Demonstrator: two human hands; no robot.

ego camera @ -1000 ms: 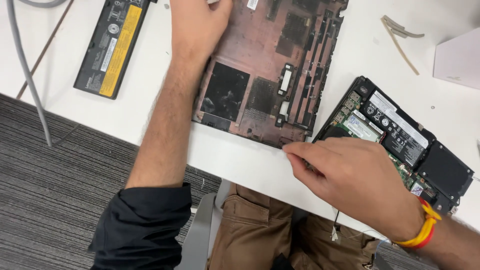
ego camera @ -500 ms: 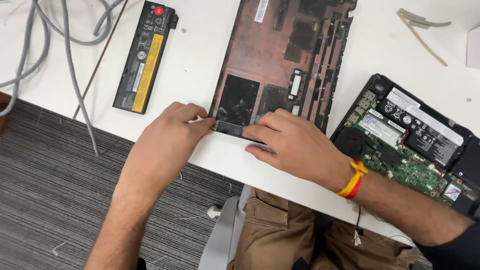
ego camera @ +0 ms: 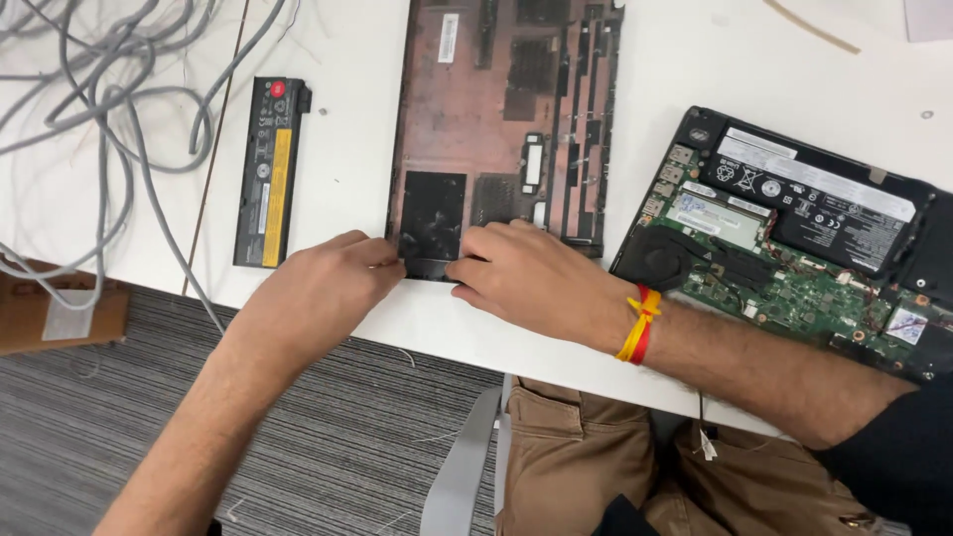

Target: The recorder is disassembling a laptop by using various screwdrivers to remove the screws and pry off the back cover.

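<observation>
Left hand [ego camera: 323, 288] and right hand [ego camera: 531, 278] pinching the near edge of a removed laptop bottom cover [ego camera: 501, 119] lying inside-up on a white table [ego camera: 347, 149], opened laptop [ego camera: 794, 238] at right, black battery pack [ego camera: 270, 169] and grey cables [ego camera: 99, 89] at left

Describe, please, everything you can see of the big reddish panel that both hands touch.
The bottom cover panel is a flat, rectangular laptop shell lying inside-up on the white table. Its inner face looks coppery red with a dark rim, and carries black pads, ribbed vent slots and small white stickers. Its far edge is cut off by the picture. The left hand and the right hand both press fingertips on its near edge, at a square black pad. It lies between the loose battery and the opened laptop, touching neither.
</observation>
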